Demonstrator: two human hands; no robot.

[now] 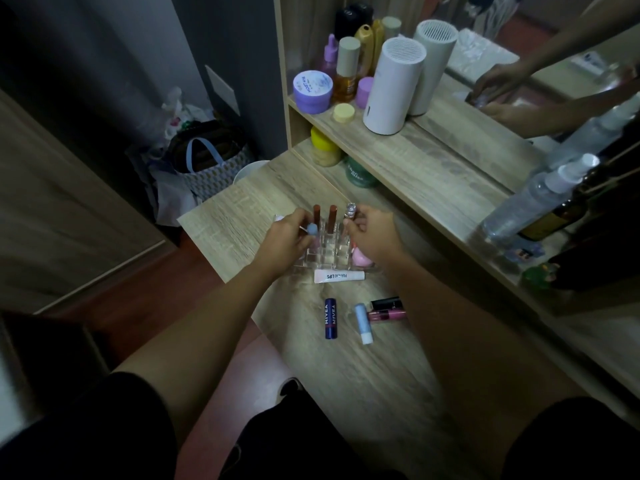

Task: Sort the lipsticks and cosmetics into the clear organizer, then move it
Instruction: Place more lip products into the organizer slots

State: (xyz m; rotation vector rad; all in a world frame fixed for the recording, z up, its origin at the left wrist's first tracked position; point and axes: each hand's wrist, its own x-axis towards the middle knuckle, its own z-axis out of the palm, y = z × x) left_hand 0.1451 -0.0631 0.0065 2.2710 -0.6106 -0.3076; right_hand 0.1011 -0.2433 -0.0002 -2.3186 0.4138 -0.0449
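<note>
The clear organizer (325, 254) stands on the wooden table, with two brown lipsticks (325, 216) upright in its back slots and a pink item (362, 258) at its right. My left hand (284, 242) grips the organizer's left side, beside a small blue pompom (312, 230). My right hand (372, 233) holds a clear-capped lipstick (350, 212) upright over the back right slots. In front of the organizer lie a white "Lips" tube (339, 276), a blue Nivea stick (330, 318), a light blue stick (363, 323), a pink gloss (387, 314) and a black tube (386, 302).
A raised shelf (415, 157) behind the organizer carries a purple jar (312, 91), bottles and a white cylinder (394, 86). A mirror (540, 81) is at the right, spray bottles (540, 195) before it. A yellow-lidded jar (323, 148) sits under the shelf. Bags (204, 168) lie on the floor at left.
</note>
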